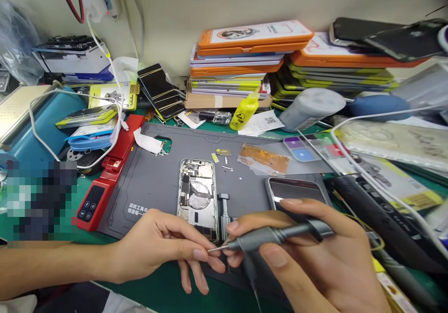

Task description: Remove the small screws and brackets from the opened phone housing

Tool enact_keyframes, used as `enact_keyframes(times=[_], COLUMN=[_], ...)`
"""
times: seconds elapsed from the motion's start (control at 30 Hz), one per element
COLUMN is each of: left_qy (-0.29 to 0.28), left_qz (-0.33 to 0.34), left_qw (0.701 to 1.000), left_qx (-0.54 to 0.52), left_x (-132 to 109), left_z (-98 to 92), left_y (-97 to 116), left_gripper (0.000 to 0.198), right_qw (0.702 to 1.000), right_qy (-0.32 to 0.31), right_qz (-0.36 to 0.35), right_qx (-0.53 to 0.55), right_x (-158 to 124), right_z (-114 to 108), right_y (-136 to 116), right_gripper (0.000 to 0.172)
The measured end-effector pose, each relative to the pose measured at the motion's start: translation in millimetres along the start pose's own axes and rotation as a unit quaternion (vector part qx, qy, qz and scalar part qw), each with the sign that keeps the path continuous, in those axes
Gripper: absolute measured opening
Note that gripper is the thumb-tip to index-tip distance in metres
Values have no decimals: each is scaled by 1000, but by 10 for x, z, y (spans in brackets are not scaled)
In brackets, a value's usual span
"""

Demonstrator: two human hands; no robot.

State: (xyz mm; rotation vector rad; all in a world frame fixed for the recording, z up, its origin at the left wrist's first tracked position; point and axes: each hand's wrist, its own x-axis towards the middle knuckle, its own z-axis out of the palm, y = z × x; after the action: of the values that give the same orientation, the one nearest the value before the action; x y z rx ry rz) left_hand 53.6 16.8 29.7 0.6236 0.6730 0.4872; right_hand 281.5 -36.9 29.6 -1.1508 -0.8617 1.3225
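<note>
My right hand (pixel 325 266) is wrapped round a grey precision screwdriver (pixel 259 239), its thin metal bit pointing left. At that bit, the thumb and fingers of my left hand (pixel 154 243) are pinched together; whether a tiny screw sits between them is hidden. Just behind both hands lies an opened phone (pixel 199 194), its inner parts and round charging coil exposed. Beside its right edge rests a second grey screwdriver (pixel 224 205). A dark tool with a thin tip (pixel 250 271) shows below my right hand, partly covered.
The phone lies on a grey work mat (pixel 147 173). Small metal parts (pixel 224 152) are scattered behind it. Another phone (pixel 296 191) is to the right. A red device (pixel 101 191) edges the mat's left. Yellow bottle (pixel 245 110) and stacked orange boxes (pixel 252 47) stand at the back.
</note>
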Motion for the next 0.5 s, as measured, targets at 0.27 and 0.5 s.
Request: enact_keyframes(times=[0.27,0.5], left_qy=[-15,-16], left_qz=[-10,-26], left_qw=[1000,999], left_qx=[-25,-33], left_x=[-17,-3], left_z=[-16,2], left_y=[-14,23], left_gripper=[17,18], right_qw=[999,999], right_qy=[-26,-46], right_qz=[23,12], right_qx=[30,24], right_x=[104,74], right_z=[-34,-96], right_y=[-7,31], right_gripper=[34,34])
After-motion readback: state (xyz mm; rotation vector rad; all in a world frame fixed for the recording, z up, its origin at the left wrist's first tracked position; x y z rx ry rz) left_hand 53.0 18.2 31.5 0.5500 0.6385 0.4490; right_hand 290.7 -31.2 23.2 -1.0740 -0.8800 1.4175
